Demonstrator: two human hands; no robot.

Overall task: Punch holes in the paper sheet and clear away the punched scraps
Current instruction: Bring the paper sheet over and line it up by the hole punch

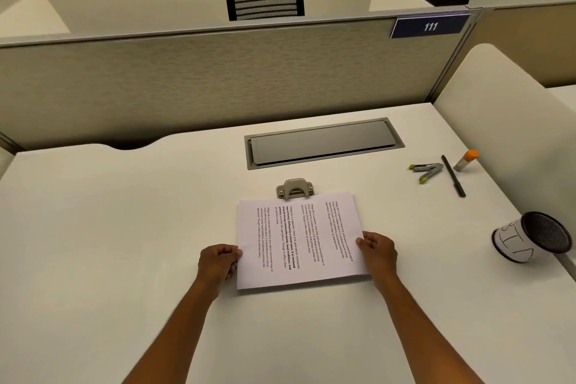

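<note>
Paper sheet, white with sideways printed text, lies between both hands. Left hand and right hand pinch its side edges; the hole punch sits just beyond.

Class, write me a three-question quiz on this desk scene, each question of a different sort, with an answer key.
1. True or false: the printed white paper sheet is held by both hands, left hand and right hand.
2. What lies at the sheet's far edge? A) metal hole punch B) orange-capped glue stick C) black mesh cup
3. Fill in: the black pen lies beside the grey ____.

Key: 1 true; 2 A; 3 stapler.
</note>
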